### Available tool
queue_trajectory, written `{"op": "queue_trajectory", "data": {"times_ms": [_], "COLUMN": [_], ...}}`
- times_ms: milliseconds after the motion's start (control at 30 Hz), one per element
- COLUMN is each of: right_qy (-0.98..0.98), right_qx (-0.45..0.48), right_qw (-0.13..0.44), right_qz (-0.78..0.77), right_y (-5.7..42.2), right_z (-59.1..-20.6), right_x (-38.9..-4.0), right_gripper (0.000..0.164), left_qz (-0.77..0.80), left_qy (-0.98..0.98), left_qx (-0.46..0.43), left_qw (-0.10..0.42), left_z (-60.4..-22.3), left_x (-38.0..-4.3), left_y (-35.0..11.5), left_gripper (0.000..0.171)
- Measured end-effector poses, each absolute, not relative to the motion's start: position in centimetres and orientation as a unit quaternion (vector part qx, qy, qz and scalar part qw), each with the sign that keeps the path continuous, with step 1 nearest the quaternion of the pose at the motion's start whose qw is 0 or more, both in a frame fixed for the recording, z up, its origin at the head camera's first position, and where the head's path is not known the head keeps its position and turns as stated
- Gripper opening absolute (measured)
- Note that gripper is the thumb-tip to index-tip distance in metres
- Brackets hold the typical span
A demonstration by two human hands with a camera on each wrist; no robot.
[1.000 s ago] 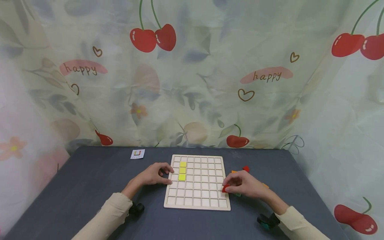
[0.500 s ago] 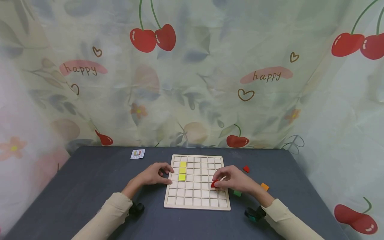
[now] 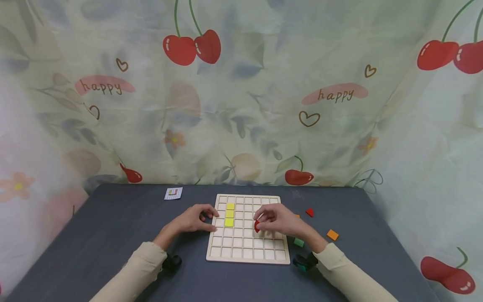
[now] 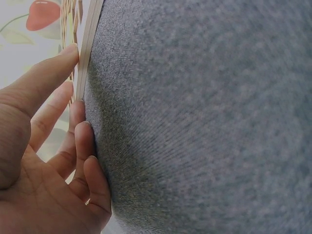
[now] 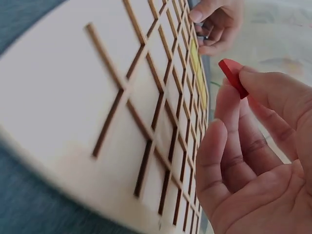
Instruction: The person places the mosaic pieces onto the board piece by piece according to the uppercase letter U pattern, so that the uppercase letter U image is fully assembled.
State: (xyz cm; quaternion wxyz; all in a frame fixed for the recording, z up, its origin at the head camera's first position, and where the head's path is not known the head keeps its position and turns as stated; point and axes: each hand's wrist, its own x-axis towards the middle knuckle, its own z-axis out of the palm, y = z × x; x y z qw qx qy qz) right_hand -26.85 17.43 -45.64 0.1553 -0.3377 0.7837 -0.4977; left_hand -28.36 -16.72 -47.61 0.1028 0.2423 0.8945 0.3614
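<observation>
A pale wooden grid board [image 3: 247,242] lies on the dark table, with a column of yellow tiles [image 3: 229,214] in its upper left cells. My left hand [image 3: 198,218] rests against the board's left edge; in the left wrist view its thumb and some fingertips touch the rim, fingers relaxed. Over the board's right half, my right hand [image 3: 281,220] pinches a small red tile [image 5: 233,78] between thumb and forefinger. In the right wrist view that tile is tilted and held above the cells, one side looking rounded. Fingers cover part of it.
Right of the board lie a red tile [image 3: 310,212], an orange tile [image 3: 332,235] and a green tile [image 3: 299,242]. Another orange piece [image 3: 297,216] is mostly behind the right hand. A small patterned card [image 3: 173,193] lies at the table's back left. A printed curtain [image 3: 241,105] hangs behind.
My right hand has moved left and slightly away from me with the red tile, from the board's right edge to over its cells. The left hand stays in place.
</observation>
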Motion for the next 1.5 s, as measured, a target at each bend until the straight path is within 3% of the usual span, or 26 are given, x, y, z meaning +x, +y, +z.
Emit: {"op": "queue_trajectory", "data": {"times_ms": [1500], "right_qy": [0.807], "right_qx": [-0.363], "right_qw": [0.163], "right_qz": [-0.436], "right_y": [9.0], "right_z": [-46.5], "right_x": [-29.4], "right_gripper": [0.007], "left_qz": [0.371], "left_qy": [0.885], "left_qx": [0.263], "left_qw": [0.100], "left_z": [-47.5], "left_x": [-28.4], "left_y": [-16.9], "left_gripper": [0.034]}}
